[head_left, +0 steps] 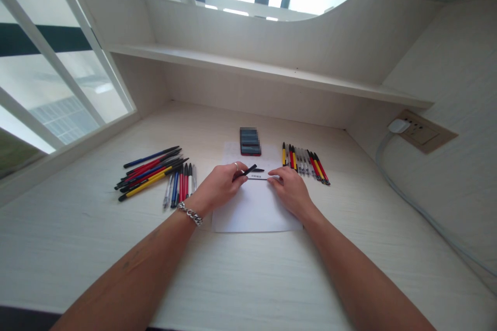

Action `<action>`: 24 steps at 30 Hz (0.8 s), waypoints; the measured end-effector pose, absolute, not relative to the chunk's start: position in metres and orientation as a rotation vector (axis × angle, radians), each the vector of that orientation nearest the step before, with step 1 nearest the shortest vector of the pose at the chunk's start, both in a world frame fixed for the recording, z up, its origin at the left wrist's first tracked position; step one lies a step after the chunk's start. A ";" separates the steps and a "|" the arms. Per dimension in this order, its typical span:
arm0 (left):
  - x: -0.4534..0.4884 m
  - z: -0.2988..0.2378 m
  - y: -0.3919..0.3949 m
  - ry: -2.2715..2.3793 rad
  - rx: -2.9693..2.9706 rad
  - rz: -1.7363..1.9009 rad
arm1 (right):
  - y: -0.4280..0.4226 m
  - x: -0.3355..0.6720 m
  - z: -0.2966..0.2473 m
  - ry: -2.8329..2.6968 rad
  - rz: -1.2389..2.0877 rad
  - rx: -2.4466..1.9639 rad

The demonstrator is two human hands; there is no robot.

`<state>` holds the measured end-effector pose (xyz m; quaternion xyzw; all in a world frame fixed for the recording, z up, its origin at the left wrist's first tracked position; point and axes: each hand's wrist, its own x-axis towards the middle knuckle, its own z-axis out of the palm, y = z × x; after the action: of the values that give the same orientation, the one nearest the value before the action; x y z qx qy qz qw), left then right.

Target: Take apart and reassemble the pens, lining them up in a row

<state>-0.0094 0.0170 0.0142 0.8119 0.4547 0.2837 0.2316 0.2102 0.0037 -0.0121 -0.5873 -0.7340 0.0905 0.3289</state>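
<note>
My left hand [222,183] is closed around a black pen part [245,171] that points up to the right. My right hand [289,190] pinches the other end of a thin white-barrelled pen [259,178] lying across the white sheet of paper [254,209]. Both hands meet over the upper half of the sheet. A chain bracelet [190,213] sits on my left wrist.
A loose pile of coloured pens [151,170] lies to the left, and a neat row of pens [306,163] to the right. A phone [250,141] rests behind the paper. A shelf runs above the desk; a wall socket [421,132] with a cable is at right.
</note>
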 end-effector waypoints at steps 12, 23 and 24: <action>-0.014 0.016 0.020 1.282 2.240 0.817 | 0.003 0.205 -0.013 -2.013 0.183 -1.722; -0.022 0.015 0.026 1.446 2.222 0.769 | 0.002 0.218 -0.002 -1.658 0.343 -1.381; -0.022 0.015 0.026 1.453 2.219 0.769 | 0.002 0.218 -0.002 -1.676 0.328 -1.376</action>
<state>-0.0223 0.0261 0.0153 0.7890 0.5166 0.2735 0.1891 0.2177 0.0015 -0.0024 -0.5583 -0.6799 0.1332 0.4564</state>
